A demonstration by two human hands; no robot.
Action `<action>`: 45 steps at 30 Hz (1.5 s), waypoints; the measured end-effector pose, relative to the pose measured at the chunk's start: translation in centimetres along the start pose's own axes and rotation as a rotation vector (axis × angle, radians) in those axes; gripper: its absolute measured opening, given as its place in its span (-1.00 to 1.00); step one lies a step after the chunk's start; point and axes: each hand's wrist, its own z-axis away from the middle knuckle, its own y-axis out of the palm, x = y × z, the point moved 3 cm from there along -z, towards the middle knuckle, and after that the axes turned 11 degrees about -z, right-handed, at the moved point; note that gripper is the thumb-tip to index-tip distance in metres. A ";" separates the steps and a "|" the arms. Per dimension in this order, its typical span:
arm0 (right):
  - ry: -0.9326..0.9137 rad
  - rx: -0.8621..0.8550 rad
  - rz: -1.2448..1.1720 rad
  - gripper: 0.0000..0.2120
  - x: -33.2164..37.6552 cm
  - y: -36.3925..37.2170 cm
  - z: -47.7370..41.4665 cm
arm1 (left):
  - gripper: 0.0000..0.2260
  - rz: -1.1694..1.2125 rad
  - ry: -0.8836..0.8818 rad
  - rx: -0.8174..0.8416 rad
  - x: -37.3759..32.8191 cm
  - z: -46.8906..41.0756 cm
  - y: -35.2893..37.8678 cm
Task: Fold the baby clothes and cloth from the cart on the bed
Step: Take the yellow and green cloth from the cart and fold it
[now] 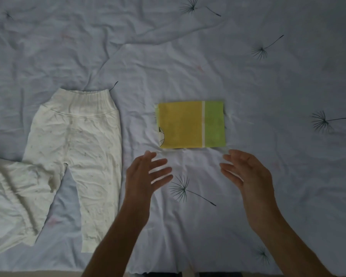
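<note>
A yellow and green cloth, folded into a small rectangle, lies flat on the bed at centre. Cream baby trousers are spread flat to its left, waistband pointing away from me. Another pale garment lies crumpled at the far left, overlapping one trouser leg. My left hand hovers just below the cloth's left corner, fingers apart, holding nothing. My right hand hovers below the cloth's right corner, fingers spread and empty. Neither hand touches the cloth.
The bed is covered by a wrinkled pale blue sheet printed with dark dandelion seeds. The sheet's near edge runs along the bottom of the view. The cart is not in view.
</note>
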 end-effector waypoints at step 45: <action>-0.643 0.127 1.068 -0.45 -5.6 0.7 -5.8 | -0.48 -1.498 0.724 -0.278 3.9 -6.4 2.7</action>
